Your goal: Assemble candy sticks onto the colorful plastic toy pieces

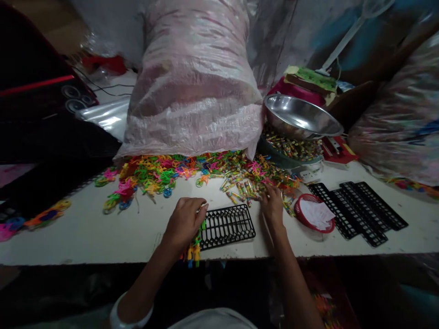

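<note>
White table [130, 240]: left hand [185, 219], fingers curled at the left end of a black grid tray [228, 225], hold unclear; small tubes [240, 188], markings too small to read; right hand [273, 209] beside them, finger hold unclear; red basket [306, 223]; plastic bag [404, 107], blue marking [428, 130] illegible.

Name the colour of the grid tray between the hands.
Grid tray: black, best seen in the head view.

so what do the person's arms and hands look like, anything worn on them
The left hand and right hand are gloveless. A whitish band, perhaps a sleeve cuff, circles the left arm near the picture's lower edge; the right arm shows no sleeve.
</note>
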The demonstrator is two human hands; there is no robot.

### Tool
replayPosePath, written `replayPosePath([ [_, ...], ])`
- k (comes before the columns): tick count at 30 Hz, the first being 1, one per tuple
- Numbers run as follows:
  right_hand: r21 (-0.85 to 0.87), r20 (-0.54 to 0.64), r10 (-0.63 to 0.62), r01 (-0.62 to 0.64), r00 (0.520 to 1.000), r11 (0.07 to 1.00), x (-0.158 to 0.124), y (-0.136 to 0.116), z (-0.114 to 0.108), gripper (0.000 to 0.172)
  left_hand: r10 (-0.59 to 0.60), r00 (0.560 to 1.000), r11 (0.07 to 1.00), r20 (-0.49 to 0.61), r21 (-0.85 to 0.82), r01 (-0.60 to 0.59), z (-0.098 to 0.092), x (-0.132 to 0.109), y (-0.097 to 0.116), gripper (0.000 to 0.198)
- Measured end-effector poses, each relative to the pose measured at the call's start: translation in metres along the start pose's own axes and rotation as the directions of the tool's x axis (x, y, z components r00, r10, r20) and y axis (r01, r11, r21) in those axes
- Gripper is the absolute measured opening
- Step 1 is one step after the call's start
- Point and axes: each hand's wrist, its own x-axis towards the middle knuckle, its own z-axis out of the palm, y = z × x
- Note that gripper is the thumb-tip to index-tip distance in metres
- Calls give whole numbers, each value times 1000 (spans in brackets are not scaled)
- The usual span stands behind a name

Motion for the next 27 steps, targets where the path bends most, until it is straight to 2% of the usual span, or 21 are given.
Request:
replayPosePath([
  [3,-153,-27,91,-94,996,984,-3,7,-7,35,13,1000,1000,-11,2,-13,1,0,-1,30],
  [5,-248,44,146,-131,988,960,2,11,-13,33,16,1000,1000,-16,-5,-16,1,0,-1,30],
  [7,-270,126,146,-108,981,957,6,13,-19,28,16,1000,1000,-21,-15,-16,1,0,-2,29],
  [11,-209,145,100,-68,984,976,3,13,-31,21,25,998,999,-56,-33,-27,3,-2,-1,29],
  [14,31,188,167,-176,968,984,-7,7,-39,26,25,998,999,-58,-31,-27,2,-2,0,29],
  [16,252,260,208,-274,943,928,-16,-7,-42,32,22,998,999,-52,-26,-23,2,-2,0,29],
  [18,423,347,212,-355,913,834,-27,-32,-42,34,30,998,999,-48,-21,-31,1,-2,1,29],
  [21,509,488,140,-411,861,756,-47,-82,-30,28,43,998,999,-35,-17,-44,1,-2,1,29],
  [23,551,547,22,-380,837,743,-62,-113,-16,24,39,999,999,-32,-20,-40,2,-2,1,29],
  [25,609,522,-85,-301,849,734,-74,-134,0,21,36,999,999,-34,-23,-37,2,-2,0,29],
  [27,624,480,-164,-203,862,755,-82,-145,13,19,39,999,999,-32,-29,-40,3,-2,-1,29],
])
